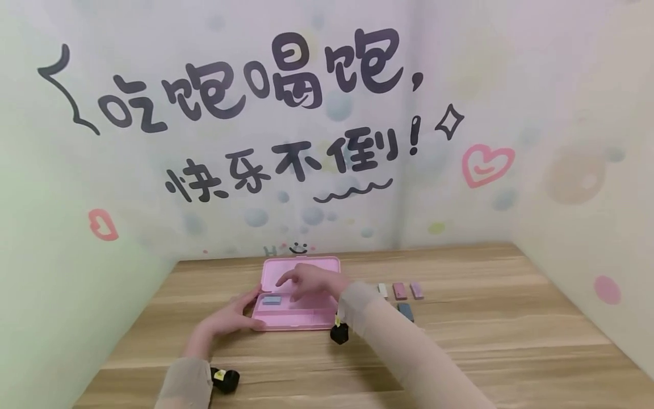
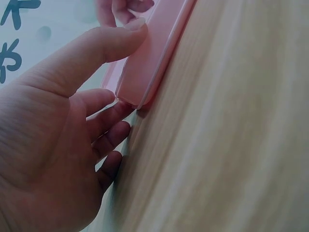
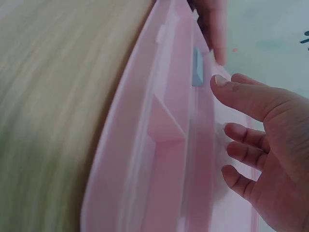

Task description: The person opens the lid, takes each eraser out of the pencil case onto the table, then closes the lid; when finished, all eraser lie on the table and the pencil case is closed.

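A pink pencil case (image 1: 291, 328) lies on the table with its lid (image 1: 273, 266) folded back. My left hand (image 1: 231, 319) holds the case's left end, with the thumb at the near corner and the fingers along the side. Inside the rear compartment, toward the left, sits a light blue block (image 1: 272, 300), perhaps an eraser. My right hand (image 1: 313, 279) hovers over the case, to the right of that block. Its fingers are loosely bent, and nothing shows between them in the right wrist view. A divider (image 3: 164, 118) splits the front compartment.
Right of the case, on the wooden table (image 1: 490, 318), lie a white block (image 1: 382, 290), a pink block (image 1: 400, 291) and a purple block (image 1: 416, 291). A dark blue-grey block (image 1: 405, 312) lies nearer, beside the right forearm. A printed wall (image 1: 245, 227) stands behind.
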`<action>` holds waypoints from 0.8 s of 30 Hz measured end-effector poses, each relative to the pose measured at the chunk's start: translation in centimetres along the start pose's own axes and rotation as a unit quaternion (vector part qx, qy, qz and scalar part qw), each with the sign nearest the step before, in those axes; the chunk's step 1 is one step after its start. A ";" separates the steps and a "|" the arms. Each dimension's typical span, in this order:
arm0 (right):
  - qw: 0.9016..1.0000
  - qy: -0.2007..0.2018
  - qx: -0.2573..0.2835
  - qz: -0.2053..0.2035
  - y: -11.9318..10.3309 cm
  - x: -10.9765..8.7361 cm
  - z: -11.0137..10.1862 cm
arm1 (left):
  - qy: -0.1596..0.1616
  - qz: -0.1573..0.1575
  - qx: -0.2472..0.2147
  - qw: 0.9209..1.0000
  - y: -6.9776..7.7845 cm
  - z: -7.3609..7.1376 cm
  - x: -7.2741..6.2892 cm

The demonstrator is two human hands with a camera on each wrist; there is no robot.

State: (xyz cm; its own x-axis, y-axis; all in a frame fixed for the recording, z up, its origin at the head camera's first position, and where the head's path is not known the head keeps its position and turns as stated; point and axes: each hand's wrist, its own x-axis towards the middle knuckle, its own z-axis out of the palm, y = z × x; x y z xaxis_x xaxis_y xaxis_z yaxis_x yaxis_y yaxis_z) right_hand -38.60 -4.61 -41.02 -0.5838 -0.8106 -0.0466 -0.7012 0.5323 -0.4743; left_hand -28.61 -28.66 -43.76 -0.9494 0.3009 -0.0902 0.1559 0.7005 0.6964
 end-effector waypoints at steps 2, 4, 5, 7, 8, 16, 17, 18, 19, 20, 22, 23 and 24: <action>0.999 -0.002 -0.040 -0.009 -0.3 0.3 0.2 | 0.000 0.003 -0.001 1.000 0.1 0.0 0.1; 0.997 -0.005 -0.073 -0.014 -0.6 0.6 0.5 | -0.002 0.006 0.000 1.000 0.1 0.1 0.2; 0.996 -0.006 -0.086 -0.015 -0.8 0.7 0.6 | -0.003 0.007 0.000 1.000 0.2 0.1 0.2; 0.996 -0.007 -0.093 -0.004 -1.1 0.9 0.9 | -0.004 0.013 0.001 1.000 0.1 0.1 0.4; 0.995 -0.007 -0.099 0.001 -1.2 1.0 1.0 | -0.004 0.014 0.003 1.000 0.1 0.1 0.4; 0.993 -0.004 -0.118 0.018 -2.6 1.4 1.8 | -0.005 0.019 0.007 1.000 0.0 -0.1 0.4; 0.993 -0.005 -0.117 0.018 -2.6 1.5 1.8 | -0.005 0.020 0.007 1.000 0.0 -0.2 0.3; 0.993 -0.006 -0.119 0.017 -2.7 1.6 1.9 | -0.005 0.020 0.007 1.000 0.0 -0.2 0.3; 0.992 -0.007 -0.122 0.015 -2.7 1.6 1.9 | -0.006 0.019 0.006 1.000 0.0 -0.2 0.2; 0.992 -0.008 -0.124 0.014 -2.8 1.7 2.0 | -0.006 0.019 0.006 1.000 0.0 -0.2 0.2; 0.992 -0.011 -0.126 0.012 -2.8 1.9 2.1 | -0.007 0.018 0.005 1.000 -0.1 -0.2 0.1; 0.992 -0.012 -0.127 0.010 -2.8 2.0 2.1 | -0.007 0.018 0.004 1.000 -0.1 -0.2 0.1; 0.992 -0.012 -0.126 0.009 -2.8 2.0 2.1 | -0.007 0.017 0.003 1.000 -0.2 -0.2 0.1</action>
State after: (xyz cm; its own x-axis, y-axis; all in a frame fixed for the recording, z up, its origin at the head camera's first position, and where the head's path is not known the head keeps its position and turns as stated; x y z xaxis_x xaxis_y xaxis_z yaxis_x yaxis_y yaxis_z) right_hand -36.95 -8.27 -41.67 -0.5896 -0.8040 -0.0766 -0.7721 0.5890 -0.2385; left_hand -28.75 -28.93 -43.72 -0.9397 0.3335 -0.0756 0.1901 0.6931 0.6953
